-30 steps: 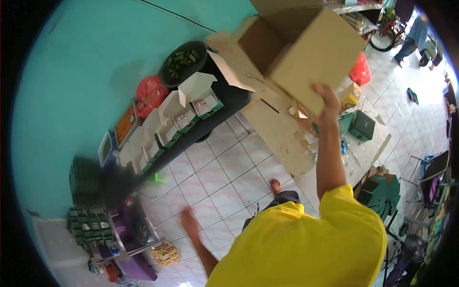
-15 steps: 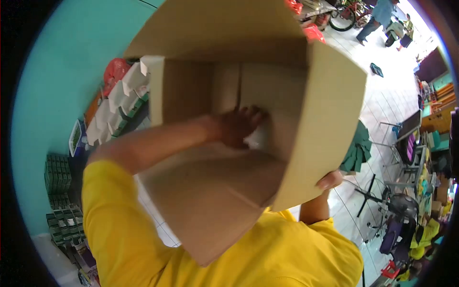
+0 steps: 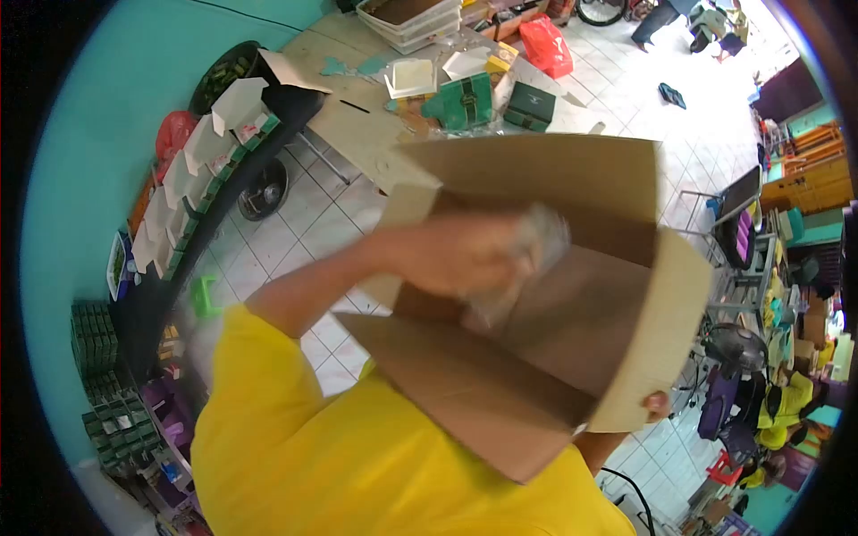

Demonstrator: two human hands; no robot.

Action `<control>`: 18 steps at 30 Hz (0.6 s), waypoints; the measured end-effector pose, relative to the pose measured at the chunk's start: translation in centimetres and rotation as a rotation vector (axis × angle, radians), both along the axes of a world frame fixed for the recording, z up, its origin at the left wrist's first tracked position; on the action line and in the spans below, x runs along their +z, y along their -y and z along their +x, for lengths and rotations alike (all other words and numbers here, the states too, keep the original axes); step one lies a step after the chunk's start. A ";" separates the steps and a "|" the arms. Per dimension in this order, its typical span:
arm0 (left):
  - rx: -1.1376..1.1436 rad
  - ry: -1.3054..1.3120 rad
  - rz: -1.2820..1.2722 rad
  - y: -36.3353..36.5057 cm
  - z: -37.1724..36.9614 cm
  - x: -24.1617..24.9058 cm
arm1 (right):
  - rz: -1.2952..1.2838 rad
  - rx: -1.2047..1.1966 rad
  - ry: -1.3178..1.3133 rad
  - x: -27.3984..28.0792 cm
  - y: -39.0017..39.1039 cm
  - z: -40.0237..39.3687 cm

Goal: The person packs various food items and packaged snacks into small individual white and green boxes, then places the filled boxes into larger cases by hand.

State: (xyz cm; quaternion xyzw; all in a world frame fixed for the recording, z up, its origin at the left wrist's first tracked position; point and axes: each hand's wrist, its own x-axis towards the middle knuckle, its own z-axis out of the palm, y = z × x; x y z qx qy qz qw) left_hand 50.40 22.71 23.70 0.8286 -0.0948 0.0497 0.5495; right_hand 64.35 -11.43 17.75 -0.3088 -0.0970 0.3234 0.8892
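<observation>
An open cardboard box (image 3: 536, 165) is held tilted in front of my chest, its flaps spread and its inside facing me. My left hand (image 3: 474, 255), blurred by motion, is at the mouth of the box. Its fingers are closed around a crumpled, clear plastic piece (image 3: 547, 234), whose exact kind the blur hides. My right hand (image 3: 657, 406) grips the box from outside at the lower right; only some fingertips show around the edge of the flap.
A table (image 3: 357, 134) behind the box carries green boxes (image 3: 529, 105), white trays (image 3: 411, 31) and scraps. A red plastic bag (image 3: 545, 46) lies beside them. Open white cartons (image 3: 189, 174) line a black bench at left. A fan (image 3: 737, 347) and chair (image 3: 737, 219) stand right.
My left hand has risen from deep inside the box to its mouth, with clear plastic now visible in it. The box has moved down and right in view, uncovering the table.
</observation>
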 end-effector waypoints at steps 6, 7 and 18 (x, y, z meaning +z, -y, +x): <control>0.771 -0.291 -0.305 -14.9 0.0 -10.9 | -0.143 -0.635 0.308 -0.4 12.8 4.8; 0.831 -0.428 -0.220 -17.0 1.0 -16.7 | -0.173 -0.733 0.360 -0.3 15.0 6.3; 1.121 -0.644 0.171 -7.2 0.7 -42.1 | -0.227 -1.079 0.658 5.0 33.2 2.7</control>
